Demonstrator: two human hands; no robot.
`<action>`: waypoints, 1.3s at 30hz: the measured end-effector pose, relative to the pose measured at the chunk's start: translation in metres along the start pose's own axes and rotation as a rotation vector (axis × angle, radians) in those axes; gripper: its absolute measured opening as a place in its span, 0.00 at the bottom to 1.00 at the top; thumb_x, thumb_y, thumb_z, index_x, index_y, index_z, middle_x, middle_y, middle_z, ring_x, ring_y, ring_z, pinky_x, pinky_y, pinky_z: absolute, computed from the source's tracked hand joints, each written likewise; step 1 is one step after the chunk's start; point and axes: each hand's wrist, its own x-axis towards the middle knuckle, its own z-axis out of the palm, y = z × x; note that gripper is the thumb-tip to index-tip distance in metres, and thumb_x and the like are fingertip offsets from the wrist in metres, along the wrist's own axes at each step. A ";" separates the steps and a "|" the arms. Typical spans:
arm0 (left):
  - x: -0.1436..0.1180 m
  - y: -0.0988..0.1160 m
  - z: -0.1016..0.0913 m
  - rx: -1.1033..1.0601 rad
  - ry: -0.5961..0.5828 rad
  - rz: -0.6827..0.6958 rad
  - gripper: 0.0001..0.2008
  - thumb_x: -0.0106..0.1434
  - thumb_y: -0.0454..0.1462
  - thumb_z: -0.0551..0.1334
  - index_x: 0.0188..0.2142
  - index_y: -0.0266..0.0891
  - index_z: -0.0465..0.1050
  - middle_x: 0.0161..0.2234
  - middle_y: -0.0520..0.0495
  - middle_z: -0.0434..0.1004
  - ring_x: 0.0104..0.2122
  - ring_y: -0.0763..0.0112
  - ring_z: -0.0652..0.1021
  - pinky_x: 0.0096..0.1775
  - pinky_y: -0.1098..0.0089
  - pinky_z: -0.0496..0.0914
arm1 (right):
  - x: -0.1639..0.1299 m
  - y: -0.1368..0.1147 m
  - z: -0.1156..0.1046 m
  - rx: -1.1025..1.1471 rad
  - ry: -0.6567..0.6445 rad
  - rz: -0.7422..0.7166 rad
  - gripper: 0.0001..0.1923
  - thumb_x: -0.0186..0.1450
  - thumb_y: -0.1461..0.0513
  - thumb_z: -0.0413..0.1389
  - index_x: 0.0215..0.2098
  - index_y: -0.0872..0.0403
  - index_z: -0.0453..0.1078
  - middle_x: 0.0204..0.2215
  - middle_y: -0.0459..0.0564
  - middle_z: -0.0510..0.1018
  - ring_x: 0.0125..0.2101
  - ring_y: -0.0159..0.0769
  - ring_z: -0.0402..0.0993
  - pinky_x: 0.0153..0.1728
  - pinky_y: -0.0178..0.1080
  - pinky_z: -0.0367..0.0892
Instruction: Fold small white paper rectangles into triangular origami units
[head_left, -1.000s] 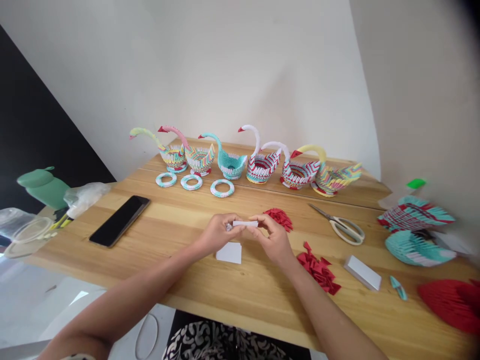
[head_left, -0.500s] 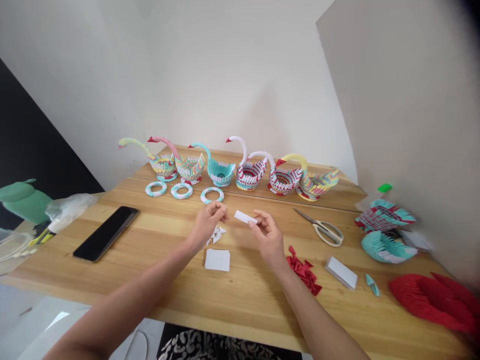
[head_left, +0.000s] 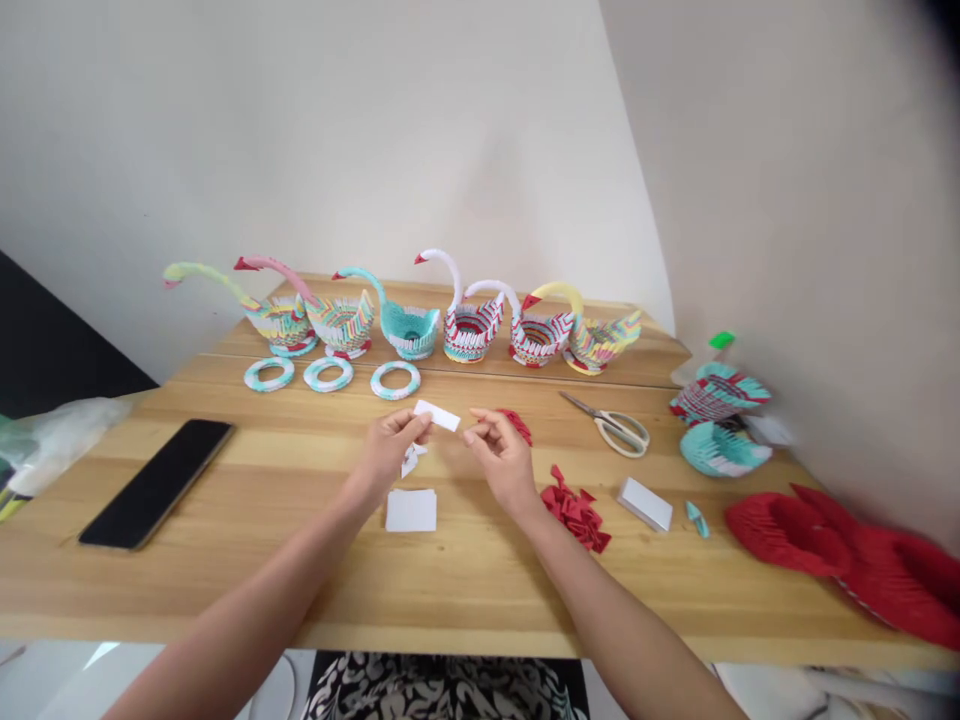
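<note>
left hand [head_left: 390, 447] had a small white paper strip [head_left: 437, 415] pinched between thumb and fingertips, held up just off the wooden table [head_left: 480, 590]. the pinch was closed on the strip's near-left end, so most of the strip stuck out away from the grip toward the right hand [head_left: 501, 455]. right hand was just beside the free end of the strip but not touching it, fingers curled in with thumb and forefinger close together, nothing in them that i could see.

right under the left-hand grip there were a few small folded white pieces [head_left: 409, 460] on the table, partly hidden by the fingers. a bit nearer to the person than that, a flat white paper stack [head_left: 411, 510]. just past the right hand's knuckles was a little red pile [head_left: 516, 424], and by the right wrist on the outer side another heap of red folded pieces [head_left: 576, 505].

further out to the right of the grip: scissors [head_left: 611, 424], a white block of paper [head_left: 646, 503], and a big red paper piece [head_left: 847, 565] well off at the edge. well to the left of the grip lay a black phone [head_left: 156, 482]. beyond the strip, three paper rings [head_left: 328, 373] and behind them a row of origami swans [head_left: 409, 322] along the wall.
</note>
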 end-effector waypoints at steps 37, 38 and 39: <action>-0.013 -0.001 -0.005 0.648 -0.235 0.563 0.11 0.64 0.35 0.56 0.27 0.36 0.73 0.26 0.50 0.76 0.28 0.72 0.72 0.35 0.72 0.61 | -0.001 -0.021 -0.010 -0.317 -0.162 -0.450 0.04 0.64 0.64 0.55 0.31 0.52 0.71 0.29 0.48 0.78 0.33 0.36 0.74 0.37 0.40 0.68; -0.013 -0.001 -0.005 0.652 -0.242 0.563 0.11 0.64 0.35 0.56 0.27 0.36 0.73 0.25 0.50 0.75 0.28 0.72 0.72 0.35 0.72 0.61 | -0.001 -0.020 -0.010 -0.317 -0.160 -0.439 0.04 0.64 0.64 0.55 0.31 0.51 0.71 0.29 0.47 0.77 0.32 0.36 0.74 0.36 0.39 0.68; -0.014 -0.001 -0.005 0.654 -0.246 0.563 0.11 0.64 0.35 0.56 0.27 0.36 0.73 0.25 0.51 0.75 0.28 0.72 0.72 0.35 0.72 0.60 | -0.002 -0.020 -0.010 -0.319 -0.158 -0.430 0.04 0.63 0.64 0.55 0.31 0.51 0.71 0.28 0.47 0.77 0.31 0.35 0.74 0.35 0.38 0.68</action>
